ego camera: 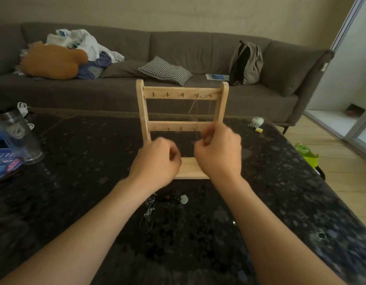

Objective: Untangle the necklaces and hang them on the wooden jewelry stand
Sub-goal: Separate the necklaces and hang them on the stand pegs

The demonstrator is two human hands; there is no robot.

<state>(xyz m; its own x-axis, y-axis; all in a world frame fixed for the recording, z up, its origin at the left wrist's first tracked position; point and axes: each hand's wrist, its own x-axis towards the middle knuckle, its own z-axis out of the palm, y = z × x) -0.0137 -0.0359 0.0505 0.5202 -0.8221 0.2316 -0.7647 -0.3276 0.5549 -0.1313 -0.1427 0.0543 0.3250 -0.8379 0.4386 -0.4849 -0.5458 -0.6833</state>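
Two bare forearms reach in from the bottom edge over a dark speckled table point(75, 161). Between them, on the tabletop, lies a tangle of necklaces point(149, 210): a silver chain and a dark cord, with a pale round pendant point(184, 199) just beside them.

Further on, both hands are raised in front of the wooden jewelry stand point(182, 90), which stands upright on the table. The right hand point(219, 153) has its fingers curled and pinches a thin chain point(197, 109) that runs up to hooks at the right end of the top rail. The left hand point(157, 159) is also curled in a loose fist, well blurred; whether anything sits between its fingers cannot be told.

At the left edge a clear tumbler point(19, 136) stands by a blue packet point(5, 163) whose lettering is too blurred to read. Behind the table runs a grey sofa point(198, 48) with a houndstooth cushion point(165, 72), a grey backpack point(247, 62) and an orange plush toy point(52, 60).
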